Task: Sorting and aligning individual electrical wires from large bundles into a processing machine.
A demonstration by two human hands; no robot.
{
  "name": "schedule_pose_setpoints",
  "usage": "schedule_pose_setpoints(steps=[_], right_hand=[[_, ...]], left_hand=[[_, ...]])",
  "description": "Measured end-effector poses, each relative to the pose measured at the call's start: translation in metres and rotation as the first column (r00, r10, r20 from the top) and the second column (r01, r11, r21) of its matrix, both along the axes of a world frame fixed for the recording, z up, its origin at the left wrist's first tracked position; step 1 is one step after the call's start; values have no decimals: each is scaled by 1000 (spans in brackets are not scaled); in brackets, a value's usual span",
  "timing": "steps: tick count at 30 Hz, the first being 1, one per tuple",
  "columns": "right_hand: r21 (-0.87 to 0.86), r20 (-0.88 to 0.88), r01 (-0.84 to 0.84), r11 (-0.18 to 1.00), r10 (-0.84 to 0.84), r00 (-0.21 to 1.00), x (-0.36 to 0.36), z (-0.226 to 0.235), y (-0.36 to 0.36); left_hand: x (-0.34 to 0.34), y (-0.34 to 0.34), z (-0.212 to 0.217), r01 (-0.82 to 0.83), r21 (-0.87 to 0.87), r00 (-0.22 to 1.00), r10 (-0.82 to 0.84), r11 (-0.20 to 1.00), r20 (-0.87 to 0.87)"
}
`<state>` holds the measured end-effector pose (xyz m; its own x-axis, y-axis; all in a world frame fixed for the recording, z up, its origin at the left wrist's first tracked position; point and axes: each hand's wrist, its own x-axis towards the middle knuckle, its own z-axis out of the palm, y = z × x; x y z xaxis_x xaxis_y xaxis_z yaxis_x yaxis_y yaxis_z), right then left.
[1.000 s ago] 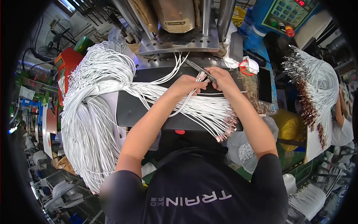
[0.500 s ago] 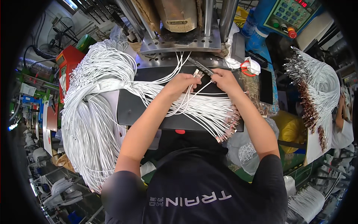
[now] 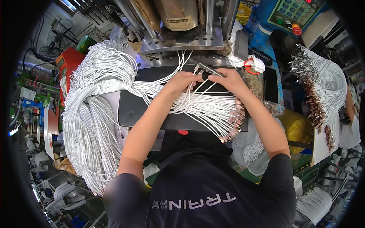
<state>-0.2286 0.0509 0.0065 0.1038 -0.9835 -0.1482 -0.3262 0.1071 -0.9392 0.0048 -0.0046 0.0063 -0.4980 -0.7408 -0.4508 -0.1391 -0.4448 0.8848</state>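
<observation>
Metal bar [image 3: 209, 69] slants down rightward; right fingers [image 3: 225, 72] grip it, left fingers [image 3: 195, 78] pinch cables [image 3: 189, 93].

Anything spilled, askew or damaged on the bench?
No, nothing stands out: no spill or break visible. White cables fan across the black work surface, a few crossing below the left hand. Copper-coloured ends are too small to check for damage.
</observation>
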Motion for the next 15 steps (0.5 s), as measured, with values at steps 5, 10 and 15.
schedule_pose_setpoints(steps=[5,10,15], right_hand=[[-50,49,-40,998,43,998,-4,-13,-5],[-101,10,-69,993,71,997,-4,-19,-6],[49,56,0,999,-2,998,-3,-1,-1]], left_hand=[[3,-6,2,129,-53,987,-123,990,107],[-4,0,5,107,-33,989,-103,994,103],[12,-9,2,-64,-78,995,70,995,72]])
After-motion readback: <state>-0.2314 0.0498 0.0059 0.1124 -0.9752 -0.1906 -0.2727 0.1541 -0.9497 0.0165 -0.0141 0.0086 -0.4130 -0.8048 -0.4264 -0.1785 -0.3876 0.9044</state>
